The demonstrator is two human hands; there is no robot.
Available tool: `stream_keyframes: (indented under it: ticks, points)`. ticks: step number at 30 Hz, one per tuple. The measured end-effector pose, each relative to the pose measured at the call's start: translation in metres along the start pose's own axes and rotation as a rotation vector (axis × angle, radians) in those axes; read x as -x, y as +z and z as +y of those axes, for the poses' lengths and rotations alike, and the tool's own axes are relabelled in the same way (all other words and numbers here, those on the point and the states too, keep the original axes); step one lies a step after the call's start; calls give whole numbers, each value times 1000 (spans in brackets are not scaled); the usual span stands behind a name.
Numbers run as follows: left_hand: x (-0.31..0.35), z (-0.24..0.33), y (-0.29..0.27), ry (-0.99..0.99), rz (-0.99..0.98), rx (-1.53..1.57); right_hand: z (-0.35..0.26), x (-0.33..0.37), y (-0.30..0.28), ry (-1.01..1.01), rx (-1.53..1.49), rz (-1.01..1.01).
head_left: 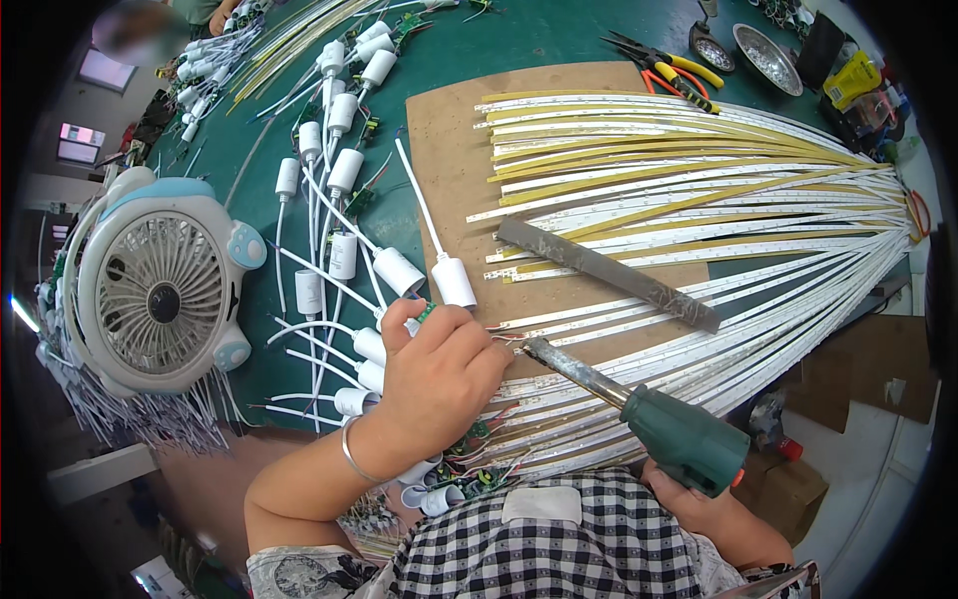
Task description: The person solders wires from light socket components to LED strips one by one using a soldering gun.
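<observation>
My left hand [439, 374], with a bracelet at the wrist, is closed over a small green circuit board [426, 311], mostly hidden by the fingers. Thin wires [507, 337] run from beside its fingertips to the end of a white LED strip [589, 312]. My right hand [689, 494] is wrapped round the handle of a green soldering gun [689, 439], partly hidden behind the tool's body. The gun's metal tip [539, 347] is at the wire ends by the strip. Under and around the left hand are several white cylindrical lamp caps [453, 283] with white cables.
A fan of white and yellow strips [639, 160] spreads over a brown board [444, 130], with a flat dark metal bar [609, 273] across them. Pliers [669, 70] and metal dishes [766, 58] lie at the far right. A fan [160, 290] stands left. Another person's hand [222, 18] shows far left.
</observation>
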State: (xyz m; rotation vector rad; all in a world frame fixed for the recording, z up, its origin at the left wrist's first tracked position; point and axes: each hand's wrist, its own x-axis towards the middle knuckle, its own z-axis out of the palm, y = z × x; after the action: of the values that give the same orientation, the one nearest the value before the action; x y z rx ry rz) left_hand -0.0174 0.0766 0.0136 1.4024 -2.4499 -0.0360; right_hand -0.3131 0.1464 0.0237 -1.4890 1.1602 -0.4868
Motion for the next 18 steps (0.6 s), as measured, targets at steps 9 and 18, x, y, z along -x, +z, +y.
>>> stream_keyframes:
  ticks: [9, 18]
  points:
    - [2, -1, 1, 1, -4, 7, -6, 0, 2, 22, -53, 10]
    - [2, 0, 2, 5, -10, 6, -9, 0, 6, 193, -170, 41]
